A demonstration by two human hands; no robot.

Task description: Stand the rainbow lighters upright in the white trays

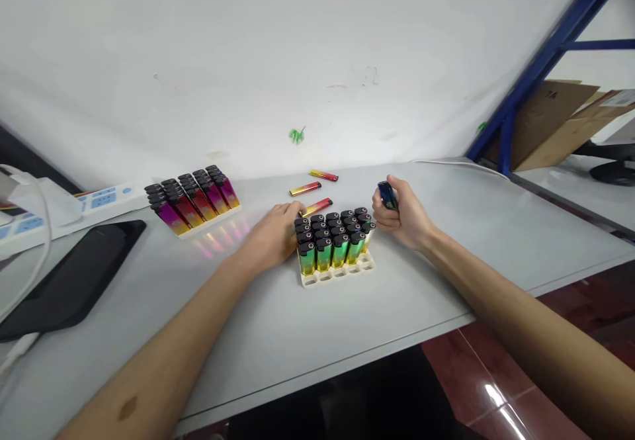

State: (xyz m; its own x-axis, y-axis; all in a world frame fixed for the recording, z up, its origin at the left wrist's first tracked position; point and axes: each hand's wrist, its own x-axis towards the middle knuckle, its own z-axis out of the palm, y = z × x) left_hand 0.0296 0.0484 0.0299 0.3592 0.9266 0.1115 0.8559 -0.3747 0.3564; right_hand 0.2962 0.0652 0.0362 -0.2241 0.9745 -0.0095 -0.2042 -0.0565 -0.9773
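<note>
In the head view, a cream rack [311,282] holds several green-and-yellow lighters [340,250] with black tops, standing upright in rows. Its nearest row of holes has no lighters in it. My left hand [274,236] lies at the rack's left side, its curled fingers against the far left corner and partly hidden by the lighters. Right of the rack, my right hand [401,212] is raised a little above the table, closed around a blue lighter [387,195]. Behind the rack lie three loose red-and-yellow lighters [305,188]; the closest one is near my left fingertips.
A second rack [211,222] of purple, red and yellow lighters stands back left. Beside it are a power strip [106,202], a black phone [74,274] and white cables. The grey table [397,308] meets a white wall; a blue frame [506,135] and cardboard boxes [555,119] stand right.
</note>
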